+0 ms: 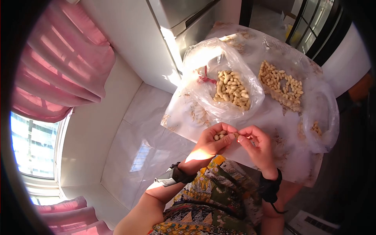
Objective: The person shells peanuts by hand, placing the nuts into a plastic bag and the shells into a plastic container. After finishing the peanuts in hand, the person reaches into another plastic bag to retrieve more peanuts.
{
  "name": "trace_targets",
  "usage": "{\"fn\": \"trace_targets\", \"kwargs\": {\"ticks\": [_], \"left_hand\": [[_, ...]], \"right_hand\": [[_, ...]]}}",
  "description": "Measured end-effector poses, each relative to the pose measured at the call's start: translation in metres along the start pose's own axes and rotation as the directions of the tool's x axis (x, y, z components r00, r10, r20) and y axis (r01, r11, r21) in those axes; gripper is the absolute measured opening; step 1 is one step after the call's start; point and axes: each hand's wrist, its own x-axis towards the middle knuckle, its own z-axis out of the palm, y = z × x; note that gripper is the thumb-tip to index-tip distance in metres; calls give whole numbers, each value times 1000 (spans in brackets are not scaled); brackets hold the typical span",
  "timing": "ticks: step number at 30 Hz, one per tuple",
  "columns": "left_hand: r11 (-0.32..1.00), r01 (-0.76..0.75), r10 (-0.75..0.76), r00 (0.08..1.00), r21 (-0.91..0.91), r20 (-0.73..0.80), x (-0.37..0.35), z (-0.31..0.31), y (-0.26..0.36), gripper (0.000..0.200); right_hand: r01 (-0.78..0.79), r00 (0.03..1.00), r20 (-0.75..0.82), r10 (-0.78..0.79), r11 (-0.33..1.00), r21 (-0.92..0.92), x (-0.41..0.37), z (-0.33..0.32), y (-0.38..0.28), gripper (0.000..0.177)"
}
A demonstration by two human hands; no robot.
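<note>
My left hand [210, 143] is cupped at the near edge of the table and holds a few peanuts [220, 136] in its palm. My right hand [256, 143] pinches at a peanut beside the left hand's fingertips; the two hands touch there. Just beyond them an open clear plastic bag [203, 58] holds a heap of peanuts in their shells [233, 89]. To its right a second pile of peanuts [281, 84] lies on clear plastic.
A table with a plastic-covered cloth [184, 111] carries everything. A smaller clear bag [322, 121] with a few nuts sits at the right edge. A steel fridge [184, 23] stands behind. Pink curtains [66, 62] and a bright window [33, 147] are at left, above the tiled floor [133, 152].
</note>
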Motion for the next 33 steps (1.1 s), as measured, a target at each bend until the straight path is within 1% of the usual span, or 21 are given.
{"fn": "trace_targets", "kwargs": {"ticks": [3,8,11,13,14,17,23,33], "left_hand": [[999,-28,28,1000,21,1,3,0,-2,20],[999,-5,4,1000,34,5,4,-2,-1,20],[998,8,-9,1000,60,16,4,-3,-1,21],[996,16,-17,1000,87,12,4,-2,0,20],[996,15,-17,1000,87,24,4,-1,1,20],[995,27,-29,999,94,30,5,-1,3,19],[995,9,-12,1000,96,28,5,1,1,17],[989,-25,20,999,144,40,5,1,-1,16]], "right_hand": [[-15,1000,9,15,1000,2,0,1,2,11],[-33,999,10,34,999,-27,0,-2,-1,12],[-34,999,13,34,999,-1,0,-4,-1,14],[-37,999,31,35,998,56,0,-5,1,15],[-34,999,21,33,998,51,1,-5,2,15],[-69,995,78,61,992,105,2,-9,4,14],[-88,992,102,70,981,175,4,-12,8,14],[-103,991,104,88,984,145,3,-12,4,14]]}}
